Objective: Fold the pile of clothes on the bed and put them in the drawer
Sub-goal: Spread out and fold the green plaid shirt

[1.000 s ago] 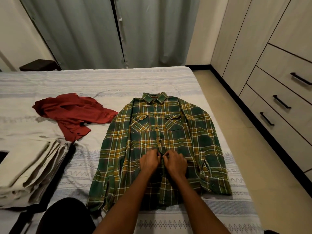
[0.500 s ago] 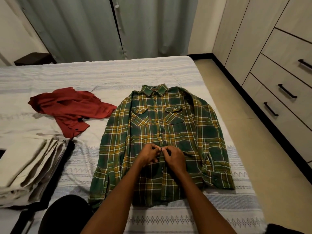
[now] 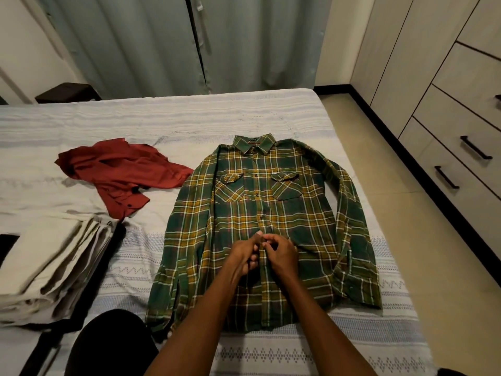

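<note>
**Buttoning the plaid shirt before the fold**

From the head camera, the green-and-mustard plaid flannel shirt (image 3: 260,221) lies face up and spread flat in the centre of the frame, on the pale grey striped bedspread (image 3: 162,118), with its collar toward the top of the picture and its sleeves running down each side. Both hands meet at the button placket in the lower middle of the shirt. The left hand (image 3: 242,257) pinches one edge of the placket with curled fingers and thumb; the right hand (image 3: 280,256) is curled on the other edge, fingertips together at what looks like a button, though the button itself is too small to make out.

To the left of the plaid shirt, a rust-red shirt (image 3: 122,172) lies crumpled and unfolded. At the lower left sits a stack of folded beige cloth (image 3: 51,264). Along the right edge stand pale wooden drawers with black bar handles (image 3: 475,147), all closed.

I judge the flannel soft, light and limp, with nothing stiff but the collar and placket; it should crease wherever it is dragged. For folding, the shoulder seams and the hem corners look the surest places to grip, one hand at each, so that the front stays smooth. The folding itself is not yet begun.
</note>
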Available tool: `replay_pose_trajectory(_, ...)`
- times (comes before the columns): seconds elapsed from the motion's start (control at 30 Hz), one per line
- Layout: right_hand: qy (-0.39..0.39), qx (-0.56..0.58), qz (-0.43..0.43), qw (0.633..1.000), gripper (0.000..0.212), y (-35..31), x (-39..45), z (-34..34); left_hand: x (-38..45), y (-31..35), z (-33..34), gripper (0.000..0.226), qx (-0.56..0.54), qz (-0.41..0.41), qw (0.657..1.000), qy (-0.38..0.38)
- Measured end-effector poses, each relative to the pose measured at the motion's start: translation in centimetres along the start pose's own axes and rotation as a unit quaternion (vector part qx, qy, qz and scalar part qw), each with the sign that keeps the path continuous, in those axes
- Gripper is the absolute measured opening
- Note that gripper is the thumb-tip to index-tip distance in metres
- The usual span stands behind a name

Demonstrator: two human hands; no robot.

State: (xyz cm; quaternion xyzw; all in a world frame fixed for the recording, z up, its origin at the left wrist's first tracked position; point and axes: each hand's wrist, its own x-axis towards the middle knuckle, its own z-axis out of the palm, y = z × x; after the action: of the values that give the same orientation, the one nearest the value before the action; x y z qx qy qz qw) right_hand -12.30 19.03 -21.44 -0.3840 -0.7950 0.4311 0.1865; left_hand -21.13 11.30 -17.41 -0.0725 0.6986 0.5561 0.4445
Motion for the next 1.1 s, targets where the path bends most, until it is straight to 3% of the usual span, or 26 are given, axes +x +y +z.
replay_pose_trajectory(0.2,-0.011,-0.08,-0.059,0.995,0.023,0.6,-0.5,-0.2,0.3,-0.4,0.4,0.032,0.014,-0.016,1.0,0.015)
replay_pose_trajectory(0.4,0.025,-0.067,-0.12,0.99,0.011,1.2,-0.6,-0.5,-0.1,0.8,-0.6,0.03,0.102,-0.01,0.994,-0.03)
replay_pose_trajectory(0.53,0.004,-0.064,-0.115,0.991,0.014,0.9,-0.5,-0.7,0.5,0.3,-0.5,0.012,0.169,0.078,0.983,0.003)
replay_pose_trajectory(0.63,-0.001,-0.063,-0.094,0.994,0.019,0.1,-0.8,-1.2,0.7,-0.7,-0.2,0.013,0.232,0.142,0.959,0.08)
replay_pose_trajectory(0.73,0.017,-0.081,-0.056,0.995,0.009,-0.4,-1.9,-2.3,0.1,-1.3,-0.5,0.015,0.226,0.192,0.95,0.1)
replay_pose_trajectory(0.87,-0.016,-0.212,-0.018,0.977,0.043,-0.5,-5.4,-2.6,-1.0,-2.3,-1.6,0.017,0.253,0.272,0.921,0.116)
replay_pose_trajectory(0.97,-0.031,-0.295,-0.015,0.955,0.056,-0.6,-7.4,-2.0,-2.1,-3.8,-2.6,0.02,0.279,0.326,0.894,0.131)
replay_pose_trajectory(1.1,-0.02,-0.311,-0.017,0.95,0.04,-1.4,-8.2,-2.2,-3.1,-5.1,-3.7,0.02,0.314,0.344,0.876,0.125)
